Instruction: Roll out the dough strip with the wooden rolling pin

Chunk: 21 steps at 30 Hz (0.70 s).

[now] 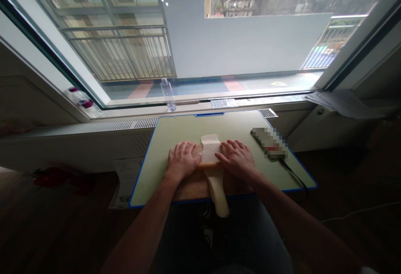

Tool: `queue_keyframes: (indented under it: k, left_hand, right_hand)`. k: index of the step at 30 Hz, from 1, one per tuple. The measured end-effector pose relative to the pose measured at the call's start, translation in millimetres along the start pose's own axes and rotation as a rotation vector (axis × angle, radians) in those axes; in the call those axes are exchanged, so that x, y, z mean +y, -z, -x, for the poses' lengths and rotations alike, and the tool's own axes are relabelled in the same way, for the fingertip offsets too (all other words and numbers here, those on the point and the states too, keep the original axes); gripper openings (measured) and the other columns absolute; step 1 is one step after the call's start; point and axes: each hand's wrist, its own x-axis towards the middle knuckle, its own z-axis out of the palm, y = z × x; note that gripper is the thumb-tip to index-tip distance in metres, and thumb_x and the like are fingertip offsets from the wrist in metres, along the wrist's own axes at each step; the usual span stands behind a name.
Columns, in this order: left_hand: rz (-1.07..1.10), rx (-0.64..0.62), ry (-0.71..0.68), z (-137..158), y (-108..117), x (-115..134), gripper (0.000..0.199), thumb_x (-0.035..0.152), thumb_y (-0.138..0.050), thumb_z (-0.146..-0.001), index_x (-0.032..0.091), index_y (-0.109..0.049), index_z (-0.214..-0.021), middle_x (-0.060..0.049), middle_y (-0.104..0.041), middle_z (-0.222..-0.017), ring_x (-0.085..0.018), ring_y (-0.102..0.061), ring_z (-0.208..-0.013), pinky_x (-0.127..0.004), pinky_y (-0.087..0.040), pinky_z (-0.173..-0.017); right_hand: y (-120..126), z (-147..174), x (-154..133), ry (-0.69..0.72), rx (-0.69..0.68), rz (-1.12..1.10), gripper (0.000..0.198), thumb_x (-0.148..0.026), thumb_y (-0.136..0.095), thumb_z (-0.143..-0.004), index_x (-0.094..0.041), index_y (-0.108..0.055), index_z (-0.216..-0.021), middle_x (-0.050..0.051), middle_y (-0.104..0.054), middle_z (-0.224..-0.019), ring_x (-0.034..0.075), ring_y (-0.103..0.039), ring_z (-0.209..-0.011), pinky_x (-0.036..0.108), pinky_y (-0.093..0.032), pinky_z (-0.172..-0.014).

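A strip of pale dough [211,146] lies on a wooden board [191,185], its near end hanging over the table's front edge. Across the strip runs a wooden rolling pin [210,165]. My left hand [182,160] lies over the pin's left part, palm down, fingers stretched forward and thumb at the dough's edge. On the other side my right hand [237,157] rests palm down over the pin's right part, fingers spread and thumb touching the dough. Both palms hide the pin's ends, and neither hand's fingers wrap round it.
The board sits on a small green table [153,161] with a blue rim. At its right lies a blurred-out device [269,142] with a black cable [294,171]. Beyond, a clear bottle [168,95] stands on the windowsill, with papers [341,103] farther right. A radiator [131,123] runs below the window.
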Motion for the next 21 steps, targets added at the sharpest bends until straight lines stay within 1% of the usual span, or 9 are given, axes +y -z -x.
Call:
queue_keyframes:
  k: [4,8,12,16,21]
  left_hand:
    - [0.016,-0.024,0.01,-9,3,0,0.057,0.058,-0.053,-0.102,0.03,-0.062,-0.152,-0.007,-0.055,-0.166,-0.03,-0.048,-0.153,-0.051,-0.033,-0.13]
    - [0.02,-0.028,0.014,-12,5,1,0.057,0.057,-0.053,-0.103,0.029,-0.062,-0.151,-0.008,-0.056,-0.165,-0.03,-0.049,-0.152,-0.05,-0.034,-0.129]
    - [0.016,-0.021,0.016,-9,4,1,0.055,0.058,-0.051,-0.103,0.031,-0.062,-0.15,-0.006,-0.056,-0.165,-0.03,-0.049,-0.152,-0.051,-0.033,-0.13]
    - [0.01,-0.008,0.003,-4,2,0,0.053,0.058,-0.051,-0.103,0.031,-0.064,-0.147,-0.006,-0.058,-0.163,-0.029,-0.05,-0.15,-0.051,-0.033,-0.129]
    - [0.003,0.013,-0.009,5,2,2,0.053,0.056,-0.051,-0.103,0.031,-0.063,-0.148,-0.007,-0.059,-0.163,-0.029,-0.049,-0.15,-0.052,-0.033,-0.129]
  right_hand:
    - [-1,-11,1,-0.018,-0.049,0.001,0.066,-0.068,-0.048,-0.106,-0.026,-0.06,-0.156,0.008,-0.055,-0.166,0.037,-0.041,-0.155,0.055,-0.031,-0.125]
    - [-2,-17,3,-0.026,-0.051,-0.012,0.066,-0.069,-0.048,-0.106,-0.028,-0.06,-0.156,0.007,-0.056,-0.165,0.037,-0.042,-0.155,0.055,-0.032,-0.125]
    - [-2,-12,2,-0.002,-0.009,-0.001,0.064,-0.068,-0.047,-0.107,-0.026,-0.062,-0.153,0.008,-0.059,-0.162,0.036,-0.043,-0.153,0.054,-0.032,-0.125]
    - [-1,-4,0,0.018,0.022,0.01,0.06,-0.067,-0.047,-0.107,-0.027,-0.065,-0.148,0.008,-0.061,-0.16,0.035,-0.046,-0.15,0.053,-0.032,-0.123]
    - [-2,3,-1,0.039,0.047,0.033,0.059,-0.066,-0.047,-0.107,-0.027,-0.065,-0.146,0.009,-0.06,-0.16,0.035,-0.046,-0.149,0.053,-0.031,-0.123]
